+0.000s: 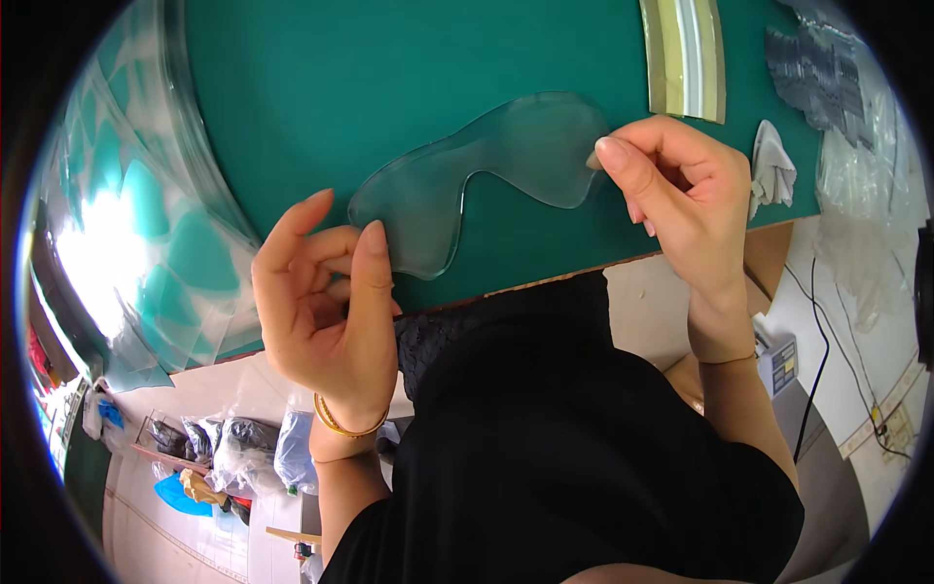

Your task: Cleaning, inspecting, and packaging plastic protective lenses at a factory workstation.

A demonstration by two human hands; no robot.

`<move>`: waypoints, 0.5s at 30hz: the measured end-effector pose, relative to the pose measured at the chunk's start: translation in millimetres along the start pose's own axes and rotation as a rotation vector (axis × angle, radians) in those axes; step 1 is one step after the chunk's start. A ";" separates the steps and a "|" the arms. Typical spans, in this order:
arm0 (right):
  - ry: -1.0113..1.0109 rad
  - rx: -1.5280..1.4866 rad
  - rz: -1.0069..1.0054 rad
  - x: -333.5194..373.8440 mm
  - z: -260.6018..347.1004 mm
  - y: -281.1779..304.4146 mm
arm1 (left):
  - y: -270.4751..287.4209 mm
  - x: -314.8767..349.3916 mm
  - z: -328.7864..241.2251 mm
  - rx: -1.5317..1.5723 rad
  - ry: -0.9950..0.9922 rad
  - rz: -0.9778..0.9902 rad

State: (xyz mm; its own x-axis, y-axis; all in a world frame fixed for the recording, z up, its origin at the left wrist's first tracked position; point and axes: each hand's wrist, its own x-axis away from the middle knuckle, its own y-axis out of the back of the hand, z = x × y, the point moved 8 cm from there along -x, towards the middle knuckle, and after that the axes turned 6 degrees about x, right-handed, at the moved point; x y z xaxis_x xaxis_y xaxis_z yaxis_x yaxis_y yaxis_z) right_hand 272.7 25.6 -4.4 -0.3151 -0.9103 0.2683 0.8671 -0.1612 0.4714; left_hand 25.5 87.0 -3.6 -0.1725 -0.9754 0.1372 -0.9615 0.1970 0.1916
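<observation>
A clear, smoky-looking goggle lens with a nose notch is held over the green tabletop, slanting up toward the right. Its left end lies between the thumb and fingers of my left hand, which is closed on that edge. At the other end, the thumb and forefinger of my right hand pinch the lens rim. The notch faces my body. Some left fingertips are hidden behind the lens and thumb.
Clear plastic sheets with cut-out shapes lie at the left. A yellowish strip with a white band is at the far right, near a folded grey cloth and clear plastic bags. A black cable hangs lower right.
</observation>
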 end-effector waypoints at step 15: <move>0.022 0.068 -0.010 -3.4 0.7 -0.8 | -2.8 3.7 -0.7 -0.073 -0.066 -0.008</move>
State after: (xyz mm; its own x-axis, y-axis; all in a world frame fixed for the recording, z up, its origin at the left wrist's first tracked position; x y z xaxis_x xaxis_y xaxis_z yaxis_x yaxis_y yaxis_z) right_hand 272.8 29.1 -5.1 -0.3148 -0.9169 0.2454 0.8354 -0.1449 0.5301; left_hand 27.7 82.9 -2.9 -0.1809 -0.9809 0.0719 -0.9451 0.1936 0.2634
